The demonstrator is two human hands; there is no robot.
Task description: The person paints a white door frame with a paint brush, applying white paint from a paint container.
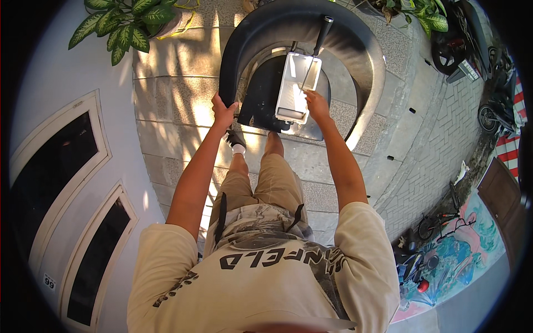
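Note:
A white paint tray (286, 83) lies on the seat of a black curved chair (236, 50) ahead of me. A paint roller (323, 34) with a black handle leans across the tray, its handle reaching past the far end and its thin rod running down into the tray. My right hand (316, 105) is closed at the tray's right rim, fingertips over the inside close to the rod. At the near end of the chair's left arm, my left hand (223, 112) grips the dark edge. The roller's head is hard to make out.
Stone paving (172, 100) surrounds the chair. At the far left stands a potted leafy plant (125, 25), with another plant (425, 16) at the far right. A pale wall with windows (55, 161) runs along my left. Motorbikes (461, 47) and a bicycle (444, 225) stand on the right.

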